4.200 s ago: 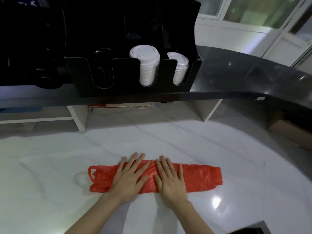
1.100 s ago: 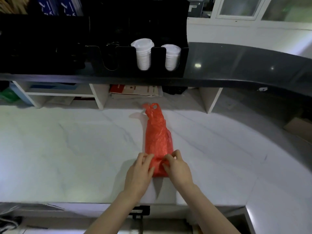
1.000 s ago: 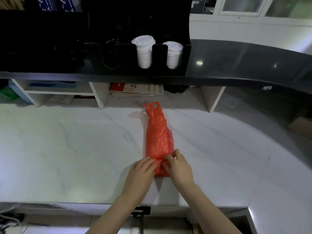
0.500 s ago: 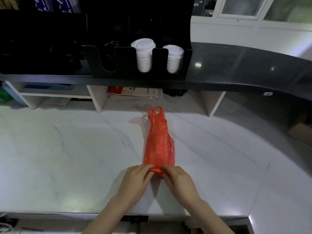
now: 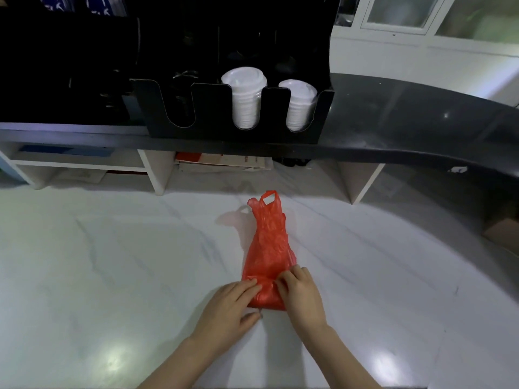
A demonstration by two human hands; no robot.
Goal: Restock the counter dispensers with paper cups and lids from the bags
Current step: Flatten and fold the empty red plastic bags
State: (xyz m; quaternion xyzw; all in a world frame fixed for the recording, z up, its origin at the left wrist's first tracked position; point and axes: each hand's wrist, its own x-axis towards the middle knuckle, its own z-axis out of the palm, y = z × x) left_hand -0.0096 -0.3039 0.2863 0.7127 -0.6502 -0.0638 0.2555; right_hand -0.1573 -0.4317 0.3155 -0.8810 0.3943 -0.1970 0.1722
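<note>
Fingers of the left hand and right hand curl onto the near, rolled end of the red plastic bag, both pinching it against the white marble counter. The bag stretches away flat, handles at the far end. Beyond, on the dark upper ledge, the black dispenser holds two stacks of white lids; its left slot looks dark.

Light: dim overall, ceiling glare spots on the glossy white marble counter at 6 o'clock.
Upper shelf: nearly black.
Edges: fisheye-curved, soft.
</note>
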